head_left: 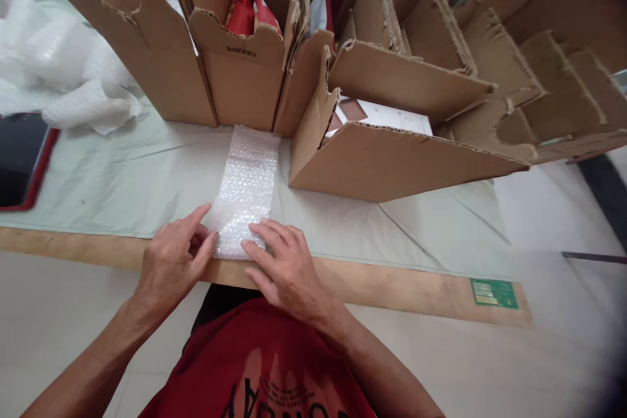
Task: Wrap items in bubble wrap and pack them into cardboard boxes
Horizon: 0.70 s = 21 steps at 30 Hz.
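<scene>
A long strip of bubble wrap (247,186) lies flat on the cloth-covered table, its near end at the wooden edge and its far end against the cardboard boxes. My left hand (179,245) is at its near left edge, with thumb and forefinger apart beside the wrap. Over the near right corner rests my right hand (284,258), fingers spread and fingertips touching the bubble wrap. Neither hand is closed around anything. Whether something is folded inside the wrap cannot be made out.
Cut-open cardboard boxes (240,72) stand along the back, some holding red packets (241,12). A lower box (401,166) with a white carton (392,116) stands at right. Loose bubble wrap (63,55) and a red-edged tablet-like device (22,160) lie left. A wooden strip (392,284) edges the table.
</scene>
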### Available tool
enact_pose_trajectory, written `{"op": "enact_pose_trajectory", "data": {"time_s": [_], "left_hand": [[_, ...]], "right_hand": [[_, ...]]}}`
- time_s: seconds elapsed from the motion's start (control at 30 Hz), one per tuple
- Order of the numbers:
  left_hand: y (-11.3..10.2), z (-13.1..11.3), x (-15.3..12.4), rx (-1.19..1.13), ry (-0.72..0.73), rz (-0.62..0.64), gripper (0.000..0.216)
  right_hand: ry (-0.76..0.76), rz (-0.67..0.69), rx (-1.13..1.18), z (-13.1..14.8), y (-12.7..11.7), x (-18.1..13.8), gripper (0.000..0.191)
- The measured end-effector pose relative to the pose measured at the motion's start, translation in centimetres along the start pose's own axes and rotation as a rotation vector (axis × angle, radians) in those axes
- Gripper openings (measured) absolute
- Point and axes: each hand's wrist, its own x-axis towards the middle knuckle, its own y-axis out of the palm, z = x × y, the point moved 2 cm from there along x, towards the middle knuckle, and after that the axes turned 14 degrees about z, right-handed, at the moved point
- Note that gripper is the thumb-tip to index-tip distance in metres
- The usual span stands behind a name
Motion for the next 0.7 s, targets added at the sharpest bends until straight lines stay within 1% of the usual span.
{"op": "enact_pose_trajectory", "data": {"time_s": [0.03, 0.1, 0.17, 0.23, 0.27, 0.33, 0.4, 0.43, 0.47, 0.53, 0.6, 0.63, 0.7], "left_hand": [[-0.3, -0.1, -0.2, 0.024, 0.037, -0.019, 0.036], [-1.0, -0.6, -0.6, 0.055, 0.141, -0.031, 0.038], [-1.5, -1.4, -1.1, 0.057, 0.270, 0.007, 0.039], [-1.7, -2.1, -1.4, 0.008, 0.351, 0.061, 0.035], [-1.6, -2.4, -1.5, -0.028, 0.352, 0.077, 0.033], [-1.2, -2.4, -1.2, -0.079, 0.293, 0.072, 0.030], [-0.6, -2.1, -0.5, -0.070, 0.231, 0.059, 0.026], [-0.3, -1.8, -0.2, -0.041, 0.215, 0.053, 0.025], [0.0, -1.6, 0.1, -0.005, 0.205, 0.042, 0.026], [0.4, -1.3, 0.6, 0.061, 0.199, -0.006, 0.028], [0.4, -1.1, 0.4, 0.089, 0.202, -0.060, 0.031], [0.3, -1.1, 0.2, 0.088, 0.221, -0.070, 0.035], [0.1, -1.2, -0.6, 0.067, 0.294, -0.044, 0.039]], "right_hand": [[-0.010, 0.004, -0.005, 0.0, 0.2, 0.2, 0.020], [0.000, -0.038, 0.048, -0.1, 0.6, 0.5, 0.016], [0.031, -0.069, 0.164, -0.1, 0.7, 0.6, 0.016], [0.073, -0.061, 0.302, -0.1, 0.5, 0.5, 0.015], [0.100, -0.059, 0.353, -0.1, 0.2, 0.5, 0.016], [0.154, -0.099, 0.369, -0.1, -0.4, 0.2, 0.018], [0.166, -0.167, 0.273, 0.0, -1.1, -0.1, 0.020], [0.147, -0.181, 0.207, 0.0, -1.3, -0.3, 0.021], [0.116, -0.163, 0.142, 0.1, -1.4, -0.3, 0.022], [0.052, -0.061, 0.028, 0.1, -1.1, -0.2, 0.024], [0.019, 0.019, -0.049, 0.0, -0.5, 0.0, 0.026], [0.019, 0.025, -0.054, -0.1, -0.2, 0.2, 0.025], [0.026, -0.009, 0.026, -0.4, 0.0, 0.4, 0.022]]}}
